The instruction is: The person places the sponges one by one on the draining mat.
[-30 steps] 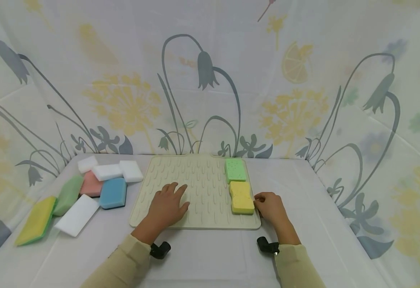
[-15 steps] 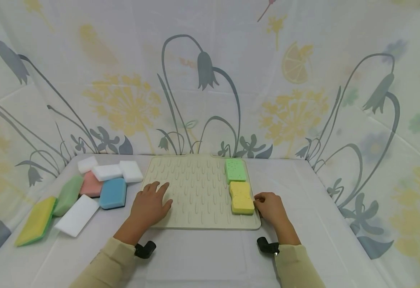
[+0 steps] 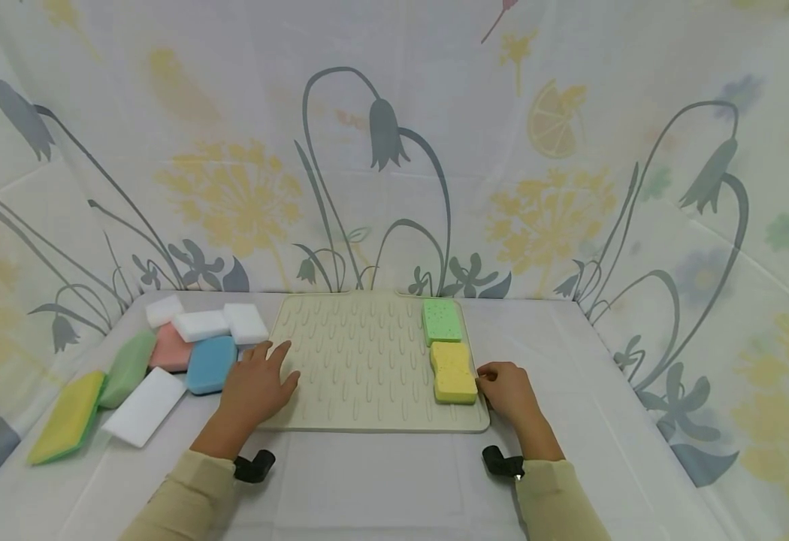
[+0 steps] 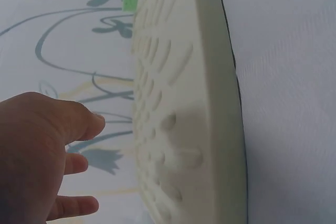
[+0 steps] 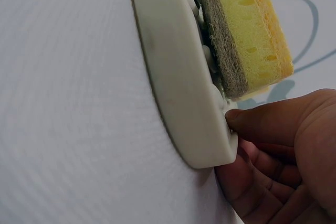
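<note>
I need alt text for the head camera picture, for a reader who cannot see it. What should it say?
Two hands rest at a ribbed beige mat on a white table: the left hand lies open at its left edge, the right hand grips its right edge beside a yellow sponge. A green sponge lies behind it; more sponges lie to the left.

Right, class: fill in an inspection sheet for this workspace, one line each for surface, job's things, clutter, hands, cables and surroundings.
Surface: white tablecloth.
Job's things: ridged beige drying mat; green sponge and yellow sponge lie on its right side.
Clutter: pile of sponges left of the mat: white, pink, blue, green, yellow.
Hands: left hand lies flat, fingers spread, at the mat's left edge; right hand grips the mat's near right corner.
Cables: nothing seen.
Surroundings: floral printed backdrop on all sides.
</note>
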Action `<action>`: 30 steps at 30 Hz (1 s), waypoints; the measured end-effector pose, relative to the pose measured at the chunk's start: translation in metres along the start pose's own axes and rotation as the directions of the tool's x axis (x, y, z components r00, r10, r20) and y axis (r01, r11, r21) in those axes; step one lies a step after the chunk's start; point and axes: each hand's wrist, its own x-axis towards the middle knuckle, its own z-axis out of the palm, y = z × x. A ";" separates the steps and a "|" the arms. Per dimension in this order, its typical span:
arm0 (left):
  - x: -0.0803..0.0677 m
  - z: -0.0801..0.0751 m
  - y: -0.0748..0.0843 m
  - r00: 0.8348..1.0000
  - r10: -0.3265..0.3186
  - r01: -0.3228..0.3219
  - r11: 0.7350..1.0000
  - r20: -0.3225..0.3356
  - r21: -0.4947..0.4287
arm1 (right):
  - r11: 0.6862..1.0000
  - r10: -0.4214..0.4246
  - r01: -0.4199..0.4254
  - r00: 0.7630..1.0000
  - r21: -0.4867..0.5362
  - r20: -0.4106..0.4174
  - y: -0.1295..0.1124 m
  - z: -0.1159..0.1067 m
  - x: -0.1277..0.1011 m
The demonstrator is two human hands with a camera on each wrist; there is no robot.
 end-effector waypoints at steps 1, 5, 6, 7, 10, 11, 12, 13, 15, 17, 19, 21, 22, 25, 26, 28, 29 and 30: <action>0.000 0.000 -0.002 1.000 -0.004 0.004 1.000 0.000 0.004 | 1.000 -0.002 0.002 1.000 0.000 -0.002 0.000 0.000 0.000; -0.001 0.000 -0.009 0.999 -0.046 0.046 0.999 0.019 -0.005 | 1.000 -0.005 0.005 1.000 0.000 -0.010 0.000 0.000 0.000; -0.002 0.000 -0.012 0.998 -0.056 0.056 0.998 0.026 -0.003 | 1.000 -0.002 0.002 1.000 0.003 -0.008 0.000 0.000 0.000; -0.002 0.001 -0.014 0.998 -0.062 0.062 0.998 0.030 -0.001 | 1.000 -0.002 0.002 1.000 0.004 -0.007 0.000 0.000 0.000; -0.003 0.003 -0.020 0.997 -0.074 0.074 0.997 0.031 0.004 | 1.000 0.001 -0.001 1.000 0.006 -0.004 0.000 0.001 0.000; -0.004 0.003 -0.023 0.997 -0.076 0.076 0.997 0.028 0.005 | 1.000 0.000 0.000 1.000 0.007 -0.002 0.000 0.001 0.000; -0.004 0.004 -0.025 0.997 -0.079 0.078 0.997 0.026 0.005 | 1.000 -0.001 0.001 1.000 0.006 -0.002 0.000 0.001 0.001; -0.004 0.004 -0.027 0.996 -0.081 0.081 0.997 0.023 0.006 | 1.000 -0.002 0.002 1.000 0.004 -0.002 0.000 0.001 0.001; -0.005 0.004 -0.031 0.996 -0.089 0.089 0.996 0.018 0.010 | 1.000 -0.003 0.003 1.000 0.003 -0.002 0.001 0.000 0.001; -0.006 0.004 -0.034 0.996 -0.093 0.093 0.996 0.015 0.013 | 1.000 -0.002 0.002 1.000 0.001 -0.001 0.001 0.000 0.001; -0.007 0.002 -0.037 0.995 -0.100 0.100 0.995 0.019 0.017 | 1.000 0.005 -0.005 1.000 0.005 -0.001 0.001 0.000 0.001; -0.007 0.000 -0.040 0.994 -0.108 0.107 0.994 0.029 0.018 | 1.000 0.010 -0.010 1.000 0.014 0.003 0.001 0.001 0.001; -0.008 0.000 -0.042 0.993 -0.112 0.112 0.994 0.034 0.017 | 1.000 0.014 -0.014 1.000 0.018 0.005 0.001 0.001 0.002; -0.009 -0.001 -0.048 0.990 -0.129 0.129 0.992 0.050 0.015 | 0.999 0.021 -0.021 1.000 0.029 0.009 0.001 0.001 0.002; -0.010 -0.001 -0.050 0.990 -0.132 0.131 0.991 0.049 0.014 | 0.999 0.021 -0.022 1.000 0.029 0.010 0.001 0.002 0.002; -0.011 -0.001 -0.054 0.989 -0.140 0.140 0.990 0.052 0.015 | 0.999 0.022 -0.022 1.000 0.027 0.010 0.000 0.001 0.002; -0.011 -0.001 -0.055 0.988 -0.144 0.144 0.990 0.053 0.013 | 0.999 0.023 -0.023 1.000 0.027 0.011 0.000 0.001 0.002; -0.012 -0.001 -0.056 0.987 -0.151 0.150 0.989 0.057 0.009 | 0.999 0.025 -0.025 1.000 0.029 0.012 0.000 0.001 0.002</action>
